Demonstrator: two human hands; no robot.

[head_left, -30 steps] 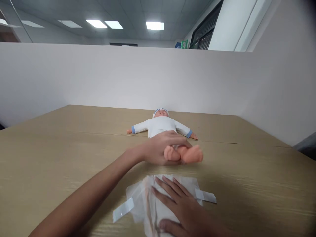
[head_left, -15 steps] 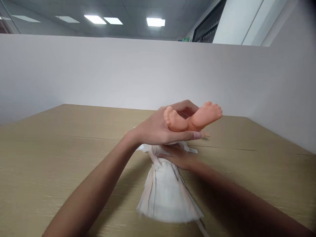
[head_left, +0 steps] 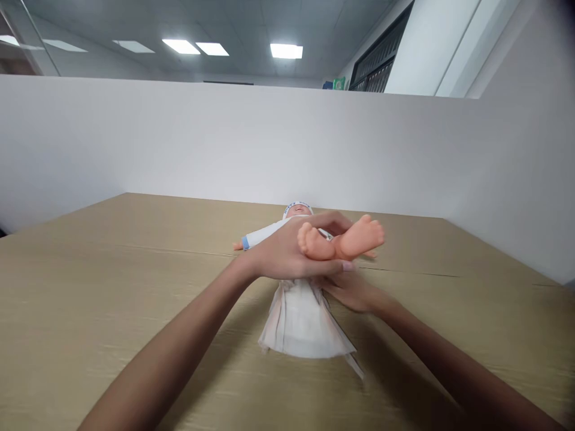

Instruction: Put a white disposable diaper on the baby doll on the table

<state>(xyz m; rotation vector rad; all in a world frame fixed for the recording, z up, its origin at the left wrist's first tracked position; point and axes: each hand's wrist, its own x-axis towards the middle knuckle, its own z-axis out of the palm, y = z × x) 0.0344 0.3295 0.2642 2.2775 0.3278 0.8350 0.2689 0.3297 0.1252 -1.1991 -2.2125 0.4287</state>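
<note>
A baby doll (head_left: 299, 211) lies on its back, head toward the far wall, in a white top with blue cuffs and a printed headband. My left hand (head_left: 287, 248) is closed around its lower legs and holds the two bare feet (head_left: 341, 239) raised together. Below the doll, a white diaper (head_left: 303, 323) is spread toward me, its pleated edges flared. My right hand (head_left: 353, 290) reaches in from the right beneath my left hand, at the diaper's upper part. Its fingertips are hidden behind the left hand and the diaper, so their grip does not show.
The tan tabletop (head_left: 135, 287) runs back to a white partition wall (head_left: 215, 143), with another wall at the right. A thin seam crosses the table near the doll. A strip of the diaper trails at its front right corner.
The raised feet and my left hand appear lower in view, and the doll's head and one sleeve now show. My right hand has shifted right from lying flat on the diaper; the diaper sits farther from me.
</note>
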